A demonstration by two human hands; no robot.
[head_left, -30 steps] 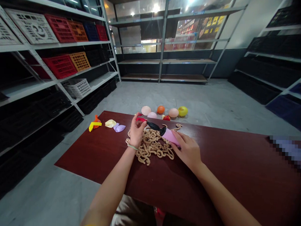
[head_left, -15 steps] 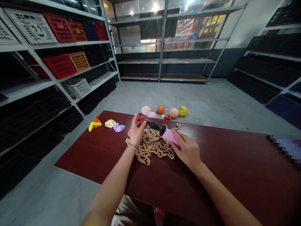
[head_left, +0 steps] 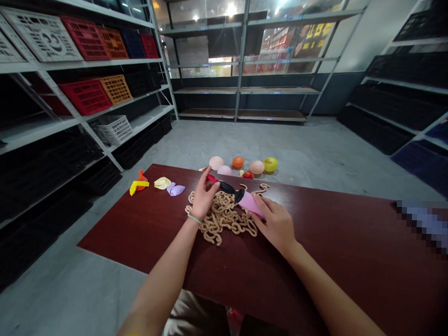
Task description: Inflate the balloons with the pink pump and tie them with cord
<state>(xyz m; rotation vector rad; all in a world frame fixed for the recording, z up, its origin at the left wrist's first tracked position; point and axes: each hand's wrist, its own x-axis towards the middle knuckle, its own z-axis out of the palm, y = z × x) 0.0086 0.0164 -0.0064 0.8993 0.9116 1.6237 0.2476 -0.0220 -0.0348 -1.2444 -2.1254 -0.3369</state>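
Note:
My right hand [head_left: 279, 226] is wrapped round the pink body of what looks like a balloon pump [head_left: 249, 202], with a black collar and black front end pointing left. At the black tip, my left hand [head_left: 204, 196] pinches a small limp red balloon [head_left: 212, 178] between thumb and fingers. How far the balloon sits over the tip is too small to make out. Beneath both hands lies a tangled pile of beige, cord-like curls [head_left: 222, 217] on the dark red table [head_left: 339, 240].
Limp balloons lie at the table's left: orange and yellow ones [head_left: 138, 183], a cream one [head_left: 162, 183] and a lilac one [head_left: 175, 189]. Several inflated balloons [head_left: 257, 167] rest on the floor beyond the far edge. Shelves with crates [head_left: 87, 95] stand left. A blurred patch [head_left: 427, 226] is at right.
The whole view has shifted slightly. Both hands keep their grip, and the red balloon by my left fingers shows a little more plainly.

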